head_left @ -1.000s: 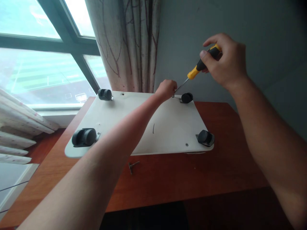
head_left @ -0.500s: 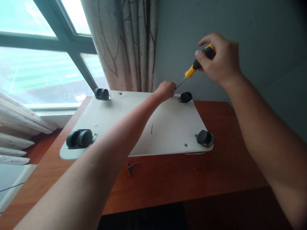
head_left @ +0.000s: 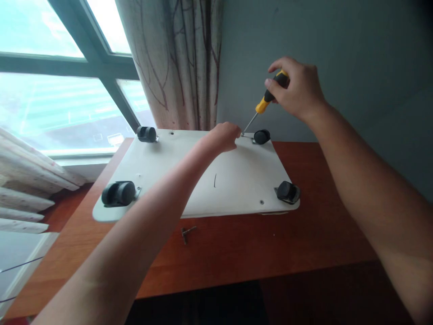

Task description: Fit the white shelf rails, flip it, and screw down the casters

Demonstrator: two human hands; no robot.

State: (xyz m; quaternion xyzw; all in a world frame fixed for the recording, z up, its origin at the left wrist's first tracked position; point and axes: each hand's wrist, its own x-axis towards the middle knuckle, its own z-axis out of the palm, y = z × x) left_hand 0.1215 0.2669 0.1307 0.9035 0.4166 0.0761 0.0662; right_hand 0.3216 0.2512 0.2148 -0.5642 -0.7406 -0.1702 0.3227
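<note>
A screwdriver [head_left: 263, 104] with a yellow and black handle is gripped by my right hand [head_left: 296, 85], its shaft slanting down to the left. Its tip meets a small metal screw [head_left: 242, 134] at the far edge of a white board [head_left: 233, 180]. My left hand [head_left: 225, 136] is low over the board, its curled fingertips right beside that screw. Whether they still pinch it is hidden. Just right of the screw stands a black caster [head_left: 261, 136] on a metal plate.
Three more casters sit at the board's other corners: far left [head_left: 146, 134], near left [head_left: 118, 193] and near right [head_left: 287, 192]. Loose screws [head_left: 186, 233] lie on the brown wooden table [head_left: 233, 253] in front. Behind are a curtain [head_left: 182, 67], a wall and a window.
My right hand and the screwdriver have moved down and left. My left hand has drawn slightly left and down, so the screw at the tip shows. The camera view has shifted a little.
</note>
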